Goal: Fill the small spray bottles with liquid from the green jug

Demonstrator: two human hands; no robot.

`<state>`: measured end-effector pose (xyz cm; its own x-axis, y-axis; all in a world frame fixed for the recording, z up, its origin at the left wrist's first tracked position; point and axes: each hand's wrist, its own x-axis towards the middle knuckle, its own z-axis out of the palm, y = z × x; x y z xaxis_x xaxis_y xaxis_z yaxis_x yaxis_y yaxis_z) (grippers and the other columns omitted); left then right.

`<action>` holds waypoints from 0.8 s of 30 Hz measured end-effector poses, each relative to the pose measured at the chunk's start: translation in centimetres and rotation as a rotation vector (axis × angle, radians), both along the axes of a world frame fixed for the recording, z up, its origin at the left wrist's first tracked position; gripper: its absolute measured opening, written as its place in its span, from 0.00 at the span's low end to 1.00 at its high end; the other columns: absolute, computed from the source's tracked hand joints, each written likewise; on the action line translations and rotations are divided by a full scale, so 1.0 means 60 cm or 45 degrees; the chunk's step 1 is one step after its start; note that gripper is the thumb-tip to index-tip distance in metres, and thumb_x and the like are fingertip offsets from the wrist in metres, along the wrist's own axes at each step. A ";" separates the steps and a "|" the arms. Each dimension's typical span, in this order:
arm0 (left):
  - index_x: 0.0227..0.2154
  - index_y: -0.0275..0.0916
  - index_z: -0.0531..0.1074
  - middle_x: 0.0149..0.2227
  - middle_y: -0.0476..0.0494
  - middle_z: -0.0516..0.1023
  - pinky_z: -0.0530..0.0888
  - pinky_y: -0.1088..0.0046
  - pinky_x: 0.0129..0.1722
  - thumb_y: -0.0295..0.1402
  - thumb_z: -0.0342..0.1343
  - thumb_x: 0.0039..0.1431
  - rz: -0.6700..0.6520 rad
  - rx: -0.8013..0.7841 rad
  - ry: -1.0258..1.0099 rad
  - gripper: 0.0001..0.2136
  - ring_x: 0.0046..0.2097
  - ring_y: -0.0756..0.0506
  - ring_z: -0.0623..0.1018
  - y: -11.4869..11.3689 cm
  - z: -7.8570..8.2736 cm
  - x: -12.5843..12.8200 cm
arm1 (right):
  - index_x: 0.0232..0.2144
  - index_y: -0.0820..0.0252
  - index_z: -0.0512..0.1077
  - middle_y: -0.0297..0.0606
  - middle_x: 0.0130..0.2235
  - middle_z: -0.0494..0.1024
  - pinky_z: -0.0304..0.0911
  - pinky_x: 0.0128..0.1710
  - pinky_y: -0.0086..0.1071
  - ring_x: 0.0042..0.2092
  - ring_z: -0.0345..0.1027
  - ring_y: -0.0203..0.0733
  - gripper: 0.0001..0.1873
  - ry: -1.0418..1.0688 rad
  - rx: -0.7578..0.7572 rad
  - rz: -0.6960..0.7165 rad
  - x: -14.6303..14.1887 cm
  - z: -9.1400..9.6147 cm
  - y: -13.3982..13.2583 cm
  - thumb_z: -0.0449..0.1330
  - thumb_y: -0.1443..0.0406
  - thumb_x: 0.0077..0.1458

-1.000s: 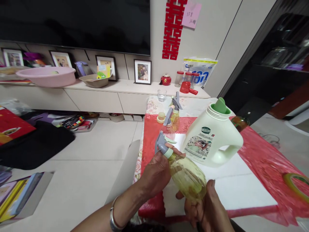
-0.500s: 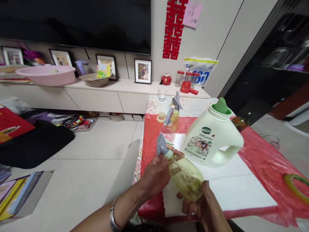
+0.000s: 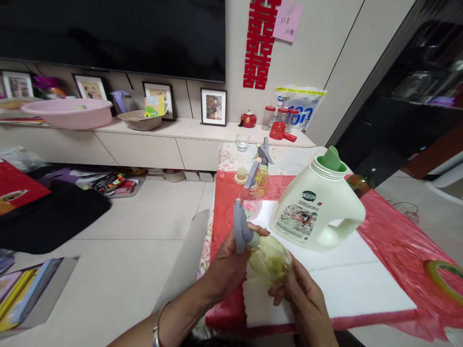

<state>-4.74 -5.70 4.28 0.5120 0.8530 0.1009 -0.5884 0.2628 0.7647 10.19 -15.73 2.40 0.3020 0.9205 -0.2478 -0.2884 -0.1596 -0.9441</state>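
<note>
A yellow-green see-through spray bottle with a grey trigger head is held over the near edge of the table. My left hand is closed around its neck, just below the trigger head. My right hand cups the bottle's base from below, fingers curled on it. The bottle now stands nearly upright. Just behind it a large pale-green detergent jug with a green spout stands on a white cloth.
Two more spray bottles, a small yellow lid and a glass sit farther back on the red-covered table. A tape roll lies at the right. A low cabinet with a pink basin runs along the wall.
Both hands have tipped the spray bottle from slanting to nearly upright and drawn it slightly left. My right hand slid up from under the base onto the bottle's side.
</note>
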 end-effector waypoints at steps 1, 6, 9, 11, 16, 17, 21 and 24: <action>0.48 0.46 0.73 0.51 0.44 0.74 0.69 0.65 0.52 0.46 0.63 0.60 0.055 0.036 0.055 0.16 0.51 0.43 0.73 0.003 0.003 -0.003 | 0.67 0.72 0.56 0.44 0.38 0.74 0.66 0.35 0.29 0.31 0.66 0.36 0.50 0.047 -0.011 0.033 -0.003 0.001 0.004 0.64 0.43 0.58; 0.51 0.47 0.72 0.52 0.44 0.75 0.70 0.69 0.50 0.42 0.58 0.65 0.291 0.291 0.393 0.14 0.49 0.45 0.74 0.030 0.020 -0.012 | 0.61 0.64 0.66 0.48 0.49 0.73 0.70 0.38 0.31 0.34 0.69 0.36 0.40 -0.161 0.079 -0.031 0.004 0.006 0.011 0.67 0.45 0.56; 0.53 0.46 0.71 0.51 0.44 0.76 0.70 0.67 0.49 0.42 0.56 0.66 0.372 0.409 0.619 0.15 0.47 0.45 0.74 0.048 0.020 -0.001 | 0.58 0.63 0.69 0.49 0.51 0.72 0.71 0.38 0.32 0.35 0.70 0.37 0.36 -0.330 0.127 -0.140 0.048 0.007 0.004 0.67 0.47 0.56; 0.51 0.45 0.72 0.50 0.44 0.77 0.70 0.66 0.50 0.41 0.55 0.66 0.425 0.506 0.749 0.14 0.49 0.43 0.75 0.056 0.014 0.011 | 0.57 0.64 0.69 0.49 0.50 0.72 0.71 0.37 0.31 0.35 0.70 0.38 0.36 -0.437 0.192 -0.207 0.089 0.009 -0.003 0.69 0.48 0.55; 0.51 0.44 0.72 0.50 0.43 0.77 0.70 0.61 0.55 0.37 0.55 0.64 0.529 0.692 0.943 0.14 0.52 0.41 0.75 0.066 -0.009 0.033 | 0.56 0.66 0.69 0.49 0.47 0.73 0.70 0.35 0.28 0.35 0.70 0.37 0.37 -0.623 0.336 -0.515 0.183 0.030 -0.012 0.71 0.50 0.52; 0.53 0.43 0.71 0.52 0.41 0.77 0.70 0.60 0.56 0.37 0.56 0.63 0.550 0.711 0.965 0.16 0.53 0.40 0.74 0.066 -0.015 0.035 | 0.56 0.67 0.69 0.49 0.46 0.74 0.69 0.34 0.27 0.35 0.70 0.37 0.38 -0.633 0.353 -0.578 0.196 0.035 -0.011 0.72 0.49 0.51; 0.57 0.41 0.67 0.58 0.36 0.72 0.67 0.52 0.61 0.37 0.61 0.57 0.604 0.763 1.050 0.25 0.60 0.35 0.71 0.065 -0.031 0.037 | 0.53 0.68 0.72 0.48 0.44 0.74 0.68 0.34 0.25 0.35 0.70 0.36 0.40 -0.683 0.358 -0.742 0.234 0.050 0.004 0.74 0.49 0.45; 0.57 0.41 0.69 0.58 0.34 0.71 0.65 0.48 0.62 0.39 0.63 0.56 0.596 0.791 1.086 0.25 0.61 0.33 0.69 0.062 -0.035 0.036 | 0.52 0.66 0.73 0.46 0.47 0.74 0.68 0.37 0.23 0.42 0.71 0.39 0.40 -0.720 0.347 -0.788 0.246 0.050 0.023 0.75 0.49 0.43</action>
